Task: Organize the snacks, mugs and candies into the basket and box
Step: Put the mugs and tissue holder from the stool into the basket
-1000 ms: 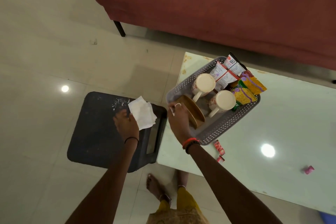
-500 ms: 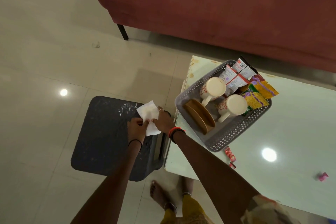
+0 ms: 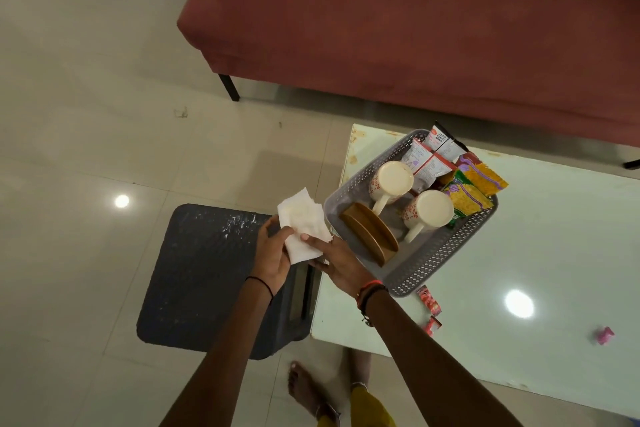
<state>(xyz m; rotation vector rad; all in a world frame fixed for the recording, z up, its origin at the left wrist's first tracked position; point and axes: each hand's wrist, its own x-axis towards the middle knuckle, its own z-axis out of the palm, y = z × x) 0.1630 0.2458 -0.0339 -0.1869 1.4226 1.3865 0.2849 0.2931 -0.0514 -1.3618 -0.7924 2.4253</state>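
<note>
Napkin (image 3: 301, 229) is pinched between curled fingers of left hand (image 3: 273, 253) and right hand (image 3: 341, 265) beside the basket (image 3: 426, 270), likely for folding. Mugs (image 3: 429, 210) and snacks (image 3: 467, 194) already sit inside, while candies (image 3: 428, 302) wait loose on the worktop (image 3: 554, 253).

One wide-angle camera on the person's head looks steeply down from standing height, close over the left hand (image 3: 273, 253) and right hand (image 3: 341, 263) just below centre. The table (image 3: 554, 253) lies at 4 o'clock, the stool (image 3: 201, 270) at 8, the sofa (image 3: 381, 28) at 1.
</note>
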